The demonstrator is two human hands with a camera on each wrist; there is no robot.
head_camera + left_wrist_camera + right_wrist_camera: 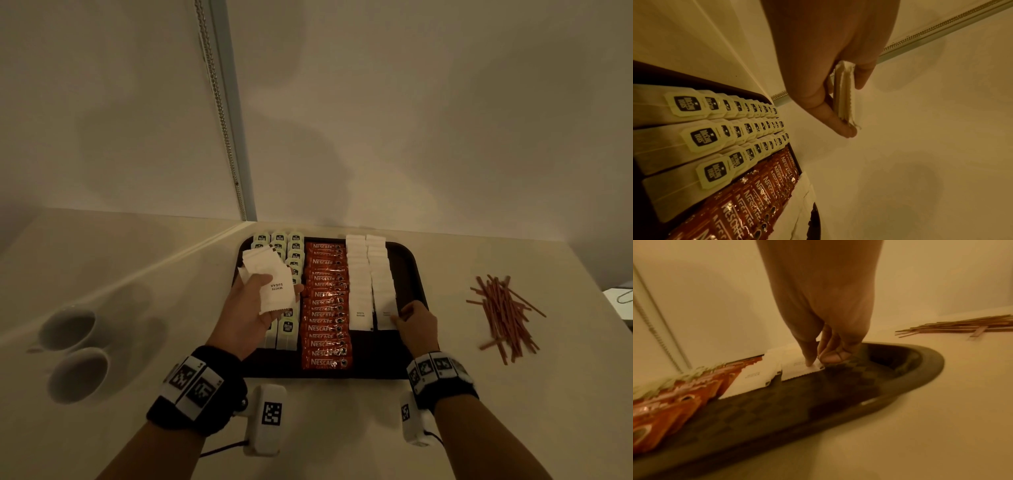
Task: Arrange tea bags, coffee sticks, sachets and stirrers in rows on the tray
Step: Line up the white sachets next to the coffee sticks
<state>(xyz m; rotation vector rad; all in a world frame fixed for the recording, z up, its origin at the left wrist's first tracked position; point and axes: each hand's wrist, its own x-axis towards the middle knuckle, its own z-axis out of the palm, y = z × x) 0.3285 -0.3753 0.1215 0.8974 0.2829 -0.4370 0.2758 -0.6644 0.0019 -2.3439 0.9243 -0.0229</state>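
A dark tray [412, 270] carries rows of tea bags [289, 329], red coffee sticks [327, 315] and two rows of white sugar sachets [359, 274]. My left hand [255, 305] hovers over the tea bags and grips a fanned stack of white sachets [270, 277], seen edge-on as the sachet stack [843, 92] in the left wrist view. My right hand [414, 323] pinches the corner of the nearest sachet [800, 370] in the right-hand row, between thumb and forefinger, low on the tray [920, 366]. Brown stirrers [505, 315] lie in a loose heap on the counter right of the tray.
Two white cups [73, 353] stand on the counter at the left. A wall with a bead chain [222, 113] rises close behind the tray. A strip of bare tray floor [849, 382] lies right of the sachet rows.
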